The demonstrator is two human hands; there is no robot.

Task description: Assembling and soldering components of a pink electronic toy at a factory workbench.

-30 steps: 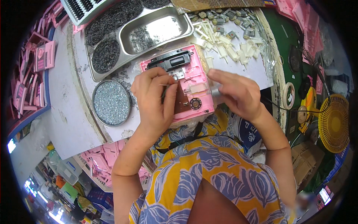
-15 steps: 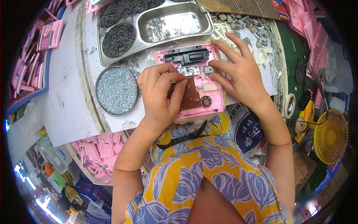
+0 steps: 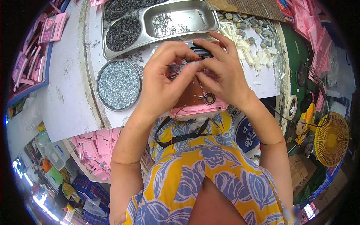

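A shallow pink plastic housing (image 3: 198, 109) lies at the table's near edge with a brown board (image 3: 189, 96) inside it. On its near right part is a round black disc (image 3: 209, 98), and at its far side a black part (image 3: 202, 52), mostly covered by my fingers. My left hand (image 3: 161, 80) is pinched over the middle of the housing, thumb against index finger. Close against it, my right hand (image 3: 227, 71) has its fingers curled in to the same spot. Thin red wires (image 3: 173, 70) show beside the left fingers. Whatever is between the fingertips is hidden.
A round tin of small silvery pieces (image 3: 118, 85) stands left of the housing. Beyond is a metal tray (image 3: 150, 44) with dark springs. White plastic parts (image 3: 255, 56) and small motors (image 3: 243, 24) lie far right. A yellow fan (image 3: 331, 139) stands right; pink parts (image 3: 97, 148) fill a box lower left.
My right hand has moved left from the housing's right side, and its fingers now meet the left hand's. My left hand has shifted slightly right and up, covering more of the housing's far part.
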